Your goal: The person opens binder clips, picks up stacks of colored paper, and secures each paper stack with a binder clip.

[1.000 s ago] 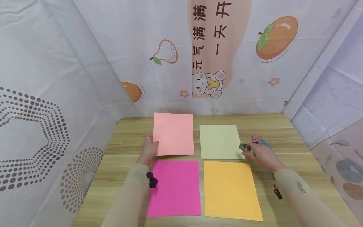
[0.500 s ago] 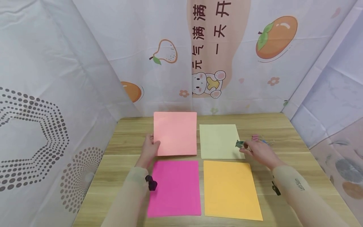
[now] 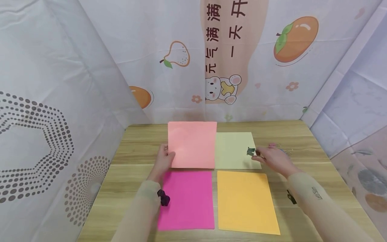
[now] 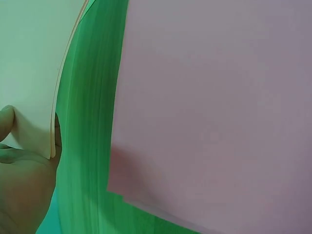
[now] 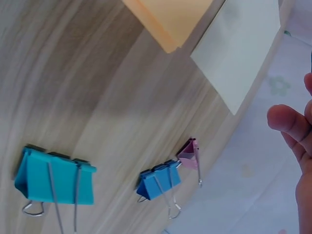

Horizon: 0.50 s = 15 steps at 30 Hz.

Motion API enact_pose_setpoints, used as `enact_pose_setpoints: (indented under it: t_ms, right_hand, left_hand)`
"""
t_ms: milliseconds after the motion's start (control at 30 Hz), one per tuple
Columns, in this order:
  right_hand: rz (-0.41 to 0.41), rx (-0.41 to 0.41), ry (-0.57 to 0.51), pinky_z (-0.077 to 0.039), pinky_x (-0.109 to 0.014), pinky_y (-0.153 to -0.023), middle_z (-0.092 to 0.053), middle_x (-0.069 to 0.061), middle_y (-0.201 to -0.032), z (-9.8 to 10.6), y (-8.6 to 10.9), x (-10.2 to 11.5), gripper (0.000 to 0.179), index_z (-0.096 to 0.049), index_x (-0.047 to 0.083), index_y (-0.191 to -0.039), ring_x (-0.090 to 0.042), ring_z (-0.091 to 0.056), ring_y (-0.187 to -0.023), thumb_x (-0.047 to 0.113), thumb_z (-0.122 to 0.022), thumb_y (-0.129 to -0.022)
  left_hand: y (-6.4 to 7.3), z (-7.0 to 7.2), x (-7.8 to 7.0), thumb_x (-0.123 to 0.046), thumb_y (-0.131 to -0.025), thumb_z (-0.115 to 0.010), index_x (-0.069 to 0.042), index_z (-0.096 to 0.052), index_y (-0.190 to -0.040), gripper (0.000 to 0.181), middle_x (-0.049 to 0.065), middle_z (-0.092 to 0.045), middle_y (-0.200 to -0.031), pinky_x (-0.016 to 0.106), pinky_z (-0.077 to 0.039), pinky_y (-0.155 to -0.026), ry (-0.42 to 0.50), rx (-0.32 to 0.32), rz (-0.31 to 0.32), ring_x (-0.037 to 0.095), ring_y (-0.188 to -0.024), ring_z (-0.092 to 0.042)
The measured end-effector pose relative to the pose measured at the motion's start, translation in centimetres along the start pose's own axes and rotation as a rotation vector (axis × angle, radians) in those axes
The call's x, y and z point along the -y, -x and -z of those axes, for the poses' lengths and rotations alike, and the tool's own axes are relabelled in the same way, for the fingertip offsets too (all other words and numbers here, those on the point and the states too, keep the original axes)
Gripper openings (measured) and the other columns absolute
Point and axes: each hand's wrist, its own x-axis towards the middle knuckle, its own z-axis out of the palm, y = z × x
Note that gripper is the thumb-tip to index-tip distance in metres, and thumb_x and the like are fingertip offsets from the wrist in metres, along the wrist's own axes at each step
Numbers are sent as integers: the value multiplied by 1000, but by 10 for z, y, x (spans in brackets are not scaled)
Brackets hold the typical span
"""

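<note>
My left hand (image 3: pixel 163 161) pinches the left edge of a salmon-pink stack of paper (image 3: pixel 193 144), thumb in front and fingers behind. The stack is raised, and its right edge overlaps a pale yellow-green stack of paper (image 3: pixel 237 149). In the left wrist view the thumb (image 4: pixel 6 122) lies on the held paper (image 4: pixel 34 63), whose edge shows more than one layer. Over the pale paper's right side, my right hand (image 3: pixel 275 159) pinches a green binder clip (image 3: pixel 250 151) by its wire handles. The right wrist view shows the right hand (image 5: pixel 297 131) only in part.
A magenta stack (image 3: pixel 187 201) and an orange stack (image 3: pixel 248 201) lie in the near row on the wooden table (image 3: pixel 99 208). Teal (image 5: pixel 56 180), blue (image 5: pixel 158 183) and pink (image 5: pixel 189 155) binder clips stand on the right. A printed curtain (image 3: pixel 181 84) hangs behind.
The salmon-pink stack has moved right with my left hand and now overlaps the pale paper. My right hand has carried the green clip left over the pale paper.
</note>
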Motion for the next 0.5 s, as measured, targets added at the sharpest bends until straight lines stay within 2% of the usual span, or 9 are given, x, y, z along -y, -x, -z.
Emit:
enact_pose_setpoints:
  t_ms: [67, 167, 333, 500]
  right_hand:
    - [9, -9, 4, -45, -49, -88, -46, 15, -61, 1, -2, 2, 23, -57, 15, -88, -10, -44, -60, 28, -75, -92]
    - [18, -20, 6, -43, -43, -80, -45, 15, -60, 2, -4, 4, 24, -56, 15, -88, -12, -44, -62, 28, -76, -91]
    - [57, -51, 25, -44, -43, -78, -49, 16, -64, 3, -9, 7, 24, -57, 16, -86, -9, -44, -60, 27, -78, -89]
    - [93, -62, 25, -42, -40, -72, -47, 17, -63, 6, -13, 11, 24, -57, 17, -85, -7, -44, -60, 29, -76, -90]
  left_hand:
    - [0, -2, 1, -3, -101, -51, -1, -40, -131, 31, 15, -66, -91, 27, -47, -58, 0, -3, -7, 14, -65, -57]
    - [1, -4, 2, -3, -102, -52, -2, -41, -131, 31, 16, -67, -95, 27, -49, -60, 8, 5, -9, 14, -67, -60]
    - [3, -9, 2, -2, -102, -51, 0, -40, -131, 31, 25, -68, -107, 29, -55, -65, 32, 17, -28, 15, -74, -66]
    - [6, -14, 1, 0, -101, -51, 1, -40, -129, 30, 24, -68, -107, 28, -55, -63, 67, 28, -49, 13, -74, -66]
